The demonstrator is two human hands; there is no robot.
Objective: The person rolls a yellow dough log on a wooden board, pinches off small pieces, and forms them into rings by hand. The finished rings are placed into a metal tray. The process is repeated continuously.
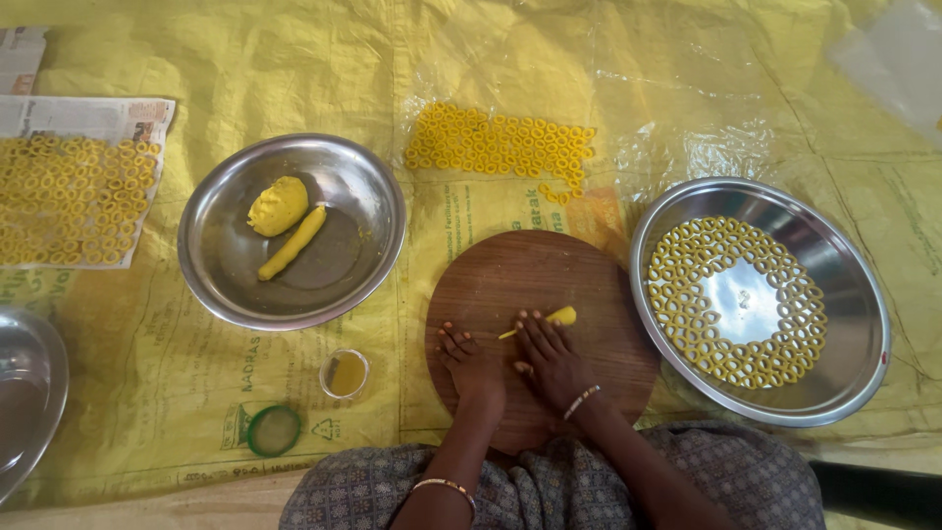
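Your right hand [549, 355] presses flat on the dough rope [546, 320] beside your idle, spread left hand [469, 361]; uneven pressure on the wooden board [491, 285] could snap it.

Bare forearms, no sleeves reaching the wrists. Left hand [471, 365]: bare, no rings discernible; a thin gold-coloured bangle [446, 488] sits higher up the left forearm. Right hand [551, 358]: bare; a slim bracelet [581, 401] of pale and gold beads circles the wrist. Garment [706, 481] over the lap: grey-purple fabric with a small repeating pattern.
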